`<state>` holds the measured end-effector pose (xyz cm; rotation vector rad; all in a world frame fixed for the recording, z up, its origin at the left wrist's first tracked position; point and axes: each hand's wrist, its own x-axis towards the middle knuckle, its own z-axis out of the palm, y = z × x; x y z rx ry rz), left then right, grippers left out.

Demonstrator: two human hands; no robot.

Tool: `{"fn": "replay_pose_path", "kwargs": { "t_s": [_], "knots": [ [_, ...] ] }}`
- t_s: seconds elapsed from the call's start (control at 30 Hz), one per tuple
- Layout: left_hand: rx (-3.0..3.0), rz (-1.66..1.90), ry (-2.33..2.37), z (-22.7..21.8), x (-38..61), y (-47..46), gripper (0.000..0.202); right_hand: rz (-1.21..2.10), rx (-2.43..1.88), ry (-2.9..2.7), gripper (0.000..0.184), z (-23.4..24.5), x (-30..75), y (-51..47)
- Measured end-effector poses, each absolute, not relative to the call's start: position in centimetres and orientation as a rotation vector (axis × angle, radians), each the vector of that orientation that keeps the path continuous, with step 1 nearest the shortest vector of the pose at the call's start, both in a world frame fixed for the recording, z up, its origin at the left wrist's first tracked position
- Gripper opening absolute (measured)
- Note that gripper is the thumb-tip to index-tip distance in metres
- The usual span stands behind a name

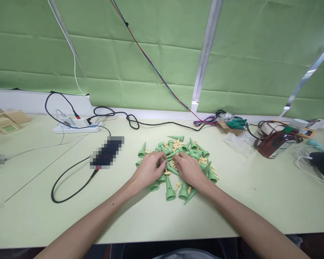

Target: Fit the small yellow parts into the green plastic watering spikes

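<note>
A heap of green plastic cone-shaped spikes (170,192), mixed with small yellow plastic valve-like pieces (178,186), lies on the table in the middle of the head view. At the heap's left side is my left hand (150,168), its thumb and fingers curled closed; what is between them cannot be made out. My right hand (190,168) rests over the right part of the heap with bent fingers pressed together among the pieces, their tips partly hidden. Between the two hands a green spike (174,169) lies slanted, close to both sets of fingers.
Left of the heap lies a blurred dark device (108,153) with a looping black cable (54,187). A white power strip (77,124) stands behind it. At right are a brown bottle (277,144), clear plastic wrap (239,143) and a black glue-gun-like tool (322,163).
</note>
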<state>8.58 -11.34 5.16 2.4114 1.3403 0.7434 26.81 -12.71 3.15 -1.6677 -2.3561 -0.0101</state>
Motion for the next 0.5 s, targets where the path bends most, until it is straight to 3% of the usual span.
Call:
{"fn": "replay_pose_path", "kwargs": {
  "t_s": [0.5],
  "knots": [
    [2.407, 0.748, 1.34, 5.21, 8.57, -11.31, 0.014, 0.019, -1.689, -2.344, 0.013, 3.49, 26.64, -12.69]
  ]
}}
